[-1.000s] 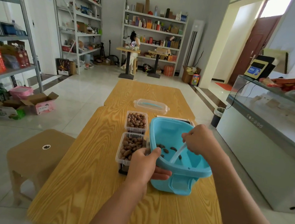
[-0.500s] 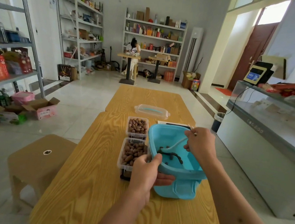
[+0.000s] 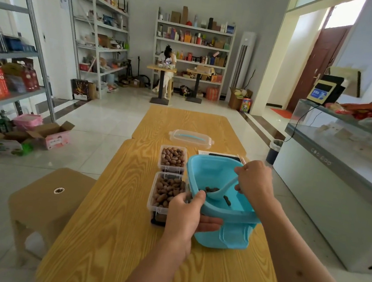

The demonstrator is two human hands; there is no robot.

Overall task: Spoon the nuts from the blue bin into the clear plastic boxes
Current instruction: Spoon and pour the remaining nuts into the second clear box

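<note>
The blue bin (image 3: 211,174) stands tilted toward me on the wooden table (image 3: 111,236). My left hand (image 3: 186,212) grips its near left rim, thumb over the edge. My right hand (image 3: 253,181) holds a pale spoon (image 3: 221,190) inside the bin; a few brown nuts lie in its bowl and a few more rest on the bin's floor. Left of the bin stand two clear plastic boxes of nuts: a near box (image 3: 166,192) and a far box (image 3: 173,158).
A clear lid with a blue handle (image 3: 190,137) lies further back on the table. A flat dark thing (image 3: 224,156) lies behind the bin. A wooden stool (image 3: 43,201) stands left of the table, a glass counter (image 3: 339,172) to the right. A person sits at a far table.
The spoon has swept to the bin's near left corner and gathered nuts into its bowl. My left hand has kept its grip on the rim and the bin has stayed tilted.
</note>
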